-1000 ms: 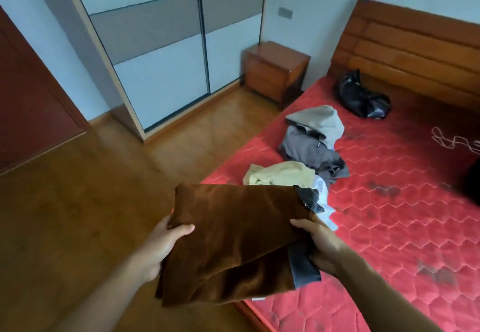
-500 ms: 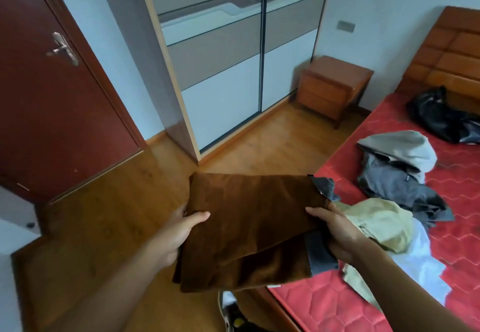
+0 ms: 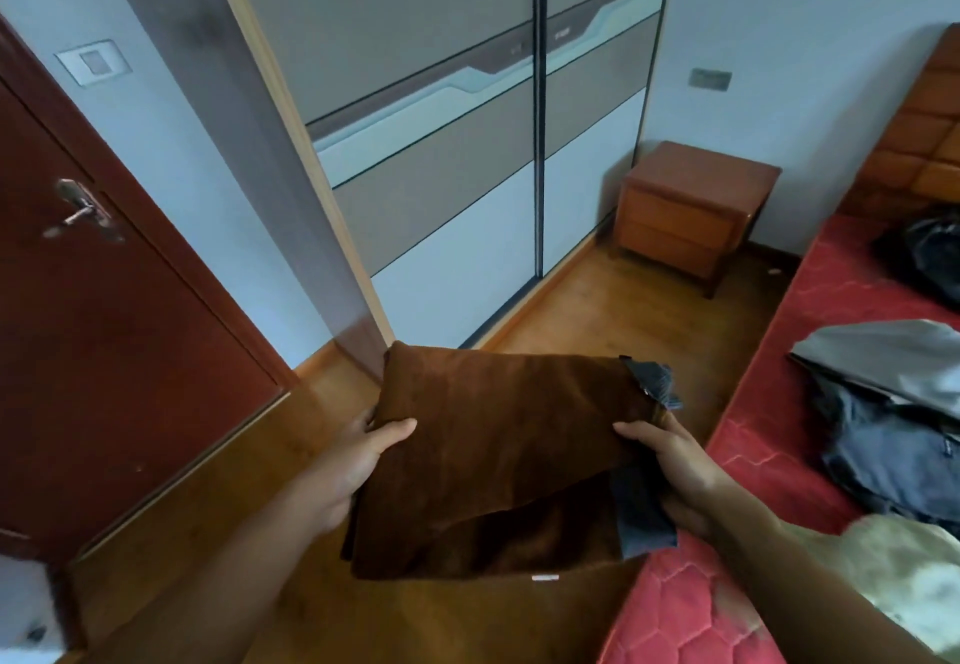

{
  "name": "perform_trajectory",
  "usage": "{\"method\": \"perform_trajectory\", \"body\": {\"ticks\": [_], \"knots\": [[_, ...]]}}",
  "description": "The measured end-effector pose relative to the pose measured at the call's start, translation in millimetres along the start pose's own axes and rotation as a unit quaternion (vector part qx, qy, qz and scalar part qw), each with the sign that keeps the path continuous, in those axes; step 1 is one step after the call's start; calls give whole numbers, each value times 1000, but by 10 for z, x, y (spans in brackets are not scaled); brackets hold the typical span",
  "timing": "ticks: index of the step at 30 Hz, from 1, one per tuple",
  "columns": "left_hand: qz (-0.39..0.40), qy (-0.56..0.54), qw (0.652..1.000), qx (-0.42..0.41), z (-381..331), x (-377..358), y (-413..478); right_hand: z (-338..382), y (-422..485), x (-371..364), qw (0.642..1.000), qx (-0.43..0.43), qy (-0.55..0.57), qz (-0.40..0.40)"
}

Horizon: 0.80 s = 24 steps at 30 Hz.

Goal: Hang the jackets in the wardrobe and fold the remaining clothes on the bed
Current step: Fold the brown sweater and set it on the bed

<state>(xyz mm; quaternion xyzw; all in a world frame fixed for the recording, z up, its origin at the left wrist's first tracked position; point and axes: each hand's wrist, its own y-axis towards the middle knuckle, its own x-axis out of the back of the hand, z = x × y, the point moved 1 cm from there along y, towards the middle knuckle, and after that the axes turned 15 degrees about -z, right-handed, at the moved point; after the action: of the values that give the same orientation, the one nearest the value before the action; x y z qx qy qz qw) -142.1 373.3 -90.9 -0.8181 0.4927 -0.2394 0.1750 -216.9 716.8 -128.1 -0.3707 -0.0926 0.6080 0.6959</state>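
While standing on the wooden floor [image 3: 597,331] between the wardrobe [image 3: 441,144] and the bed [image 3: 769,435], holding a folded brown garment [image 3: 498,445] roughly level in front of the body, above the floor and just beside the bed edge. Pinching its left edge with the left hand [image 3: 358,461], pressing the thumb on top and placing the other fingers underneath, mostly hidden. Gripping its right edge with the right hand [image 3: 670,461] in the same manner, also clamping a grey garment [image 3: 641,513] lying under the brown one and protruding at the right side. Noting a small white tag [image 3: 544,578] at the near lower edge of the brown garment, with any printing too small to read. Facing closed sliding wardrobe doors bearing small dark marks beside the centre rail, too blurred to read. Observing on the bed, well apart from both hands: a dark grey jacket [image 3: 883,455], a light grey garment [image 3: 883,357] touching it, a black item [image 3: 924,258] near the headboard, and a pale yellow garment [image 3: 893,570] at the near right. Observing also a red-brown door [image 3: 104,351], a wall switch [image 3: 93,62], a socket plate [image 3: 709,78] and a nightstand [image 3: 685,211] beside the wardrobe.
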Motion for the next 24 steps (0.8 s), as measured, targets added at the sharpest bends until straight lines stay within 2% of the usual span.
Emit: {"method": "perform_trajectory", "body": {"ticks": [10, 13, 18, 24], "knots": [[91, 66, 993, -43, -1165, -431, 2150, 628, 1227, -804, 992, 41, 57, -102], [144, 105, 983, -50, -1574, -695, 2717, 759, 1563, -937, 984, 56, 94, -142], [235, 169, 956, -57, -2160, -1448, 3405, 1037, 1928, -874, 956, 89, 140, -240], [324, 237, 913, -72, -2682, -2720, 3902, 1456, 2359, -439, 914, 121, 203, -330]]}}
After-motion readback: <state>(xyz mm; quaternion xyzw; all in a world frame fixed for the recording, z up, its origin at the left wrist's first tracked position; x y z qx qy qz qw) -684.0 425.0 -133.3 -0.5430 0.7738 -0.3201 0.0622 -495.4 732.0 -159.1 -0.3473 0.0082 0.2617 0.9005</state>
